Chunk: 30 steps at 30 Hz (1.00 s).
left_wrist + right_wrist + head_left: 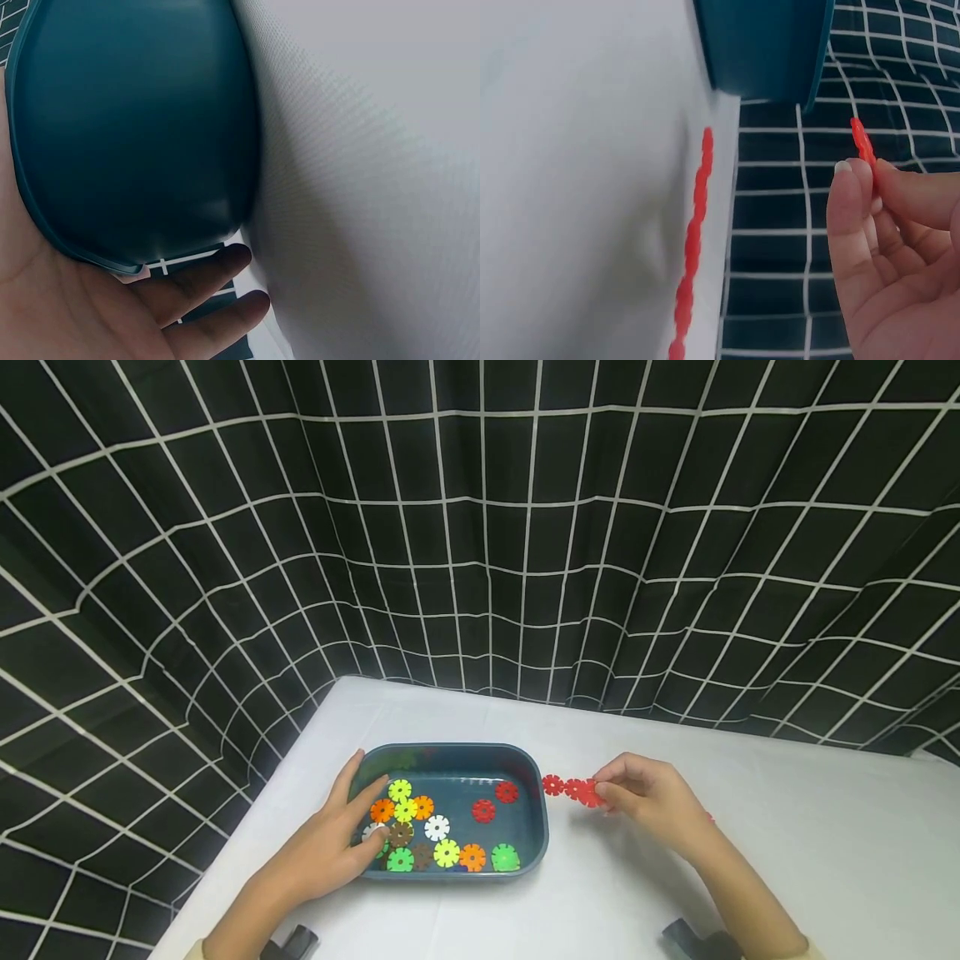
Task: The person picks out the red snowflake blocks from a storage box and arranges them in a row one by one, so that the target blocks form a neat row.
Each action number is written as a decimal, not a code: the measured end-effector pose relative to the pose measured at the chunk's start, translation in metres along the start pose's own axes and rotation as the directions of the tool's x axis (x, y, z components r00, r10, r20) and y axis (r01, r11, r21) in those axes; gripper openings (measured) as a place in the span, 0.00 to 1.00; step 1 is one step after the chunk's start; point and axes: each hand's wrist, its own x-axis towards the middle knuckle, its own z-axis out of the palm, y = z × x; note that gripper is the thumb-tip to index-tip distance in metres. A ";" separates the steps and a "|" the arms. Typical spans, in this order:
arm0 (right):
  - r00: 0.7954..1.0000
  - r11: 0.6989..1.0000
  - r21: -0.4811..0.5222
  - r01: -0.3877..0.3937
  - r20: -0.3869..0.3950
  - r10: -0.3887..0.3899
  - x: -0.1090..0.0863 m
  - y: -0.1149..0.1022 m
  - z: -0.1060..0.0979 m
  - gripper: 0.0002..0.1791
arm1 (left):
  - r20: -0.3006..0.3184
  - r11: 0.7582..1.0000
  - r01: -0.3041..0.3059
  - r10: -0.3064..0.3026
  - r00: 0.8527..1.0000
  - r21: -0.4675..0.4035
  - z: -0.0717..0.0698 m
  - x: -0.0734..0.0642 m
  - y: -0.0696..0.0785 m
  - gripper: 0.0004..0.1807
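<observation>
A dark teal plastic box (450, 874) holds several notched snowflake discs in yellow, orange, green, white, brown and red. My left hand (330, 839) holds its left end, thumb over the rim and fingers about the wall; in the left wrist view two fingers (217, 326) extend below the box wall (135, 135). Right of the box, my right hand (648, 797) pinches a red snowflake disc piece (862, 141) between thumb and fingers, raised off the table. Below it a chain of red discs (692, 247) lies on the cloth, partly hidden by the hand in the head view.
White cloth covers the table (825, 835). A black curtain with white grid lines (510, 543) stands behind and at the left. Two dark objects, a left one (300, 941) and a right one (681, 935), show beneath the forearms. Two red discs (495, 802) lie in the box's right half.
</observation>
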 end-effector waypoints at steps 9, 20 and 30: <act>0.999 0.999 -0.041 -0.023 -0.033 0.021 -0.014 0.015 -0.020 0.06 | -0.007 1.000 0.000 0.000 1.000 0.014 0.000 0.000 0.000 0.35; 0.996 0.989 -0.145 -0.025 -0.089 0.012 -0.025 0.029 -0.038 0.05 | -0.009 1.000 -0.003 0.003 1.000 0.016 0.001 0.000 -0.002 0.34; 0.984 0.969 -0.207 -0.132 -0.142 0.104 -0.035 0.039 -0.059 0.07 | 0.001 1.000 0.013 -0.013 1.000 0.006 0.001 0.000 -0.001 0.35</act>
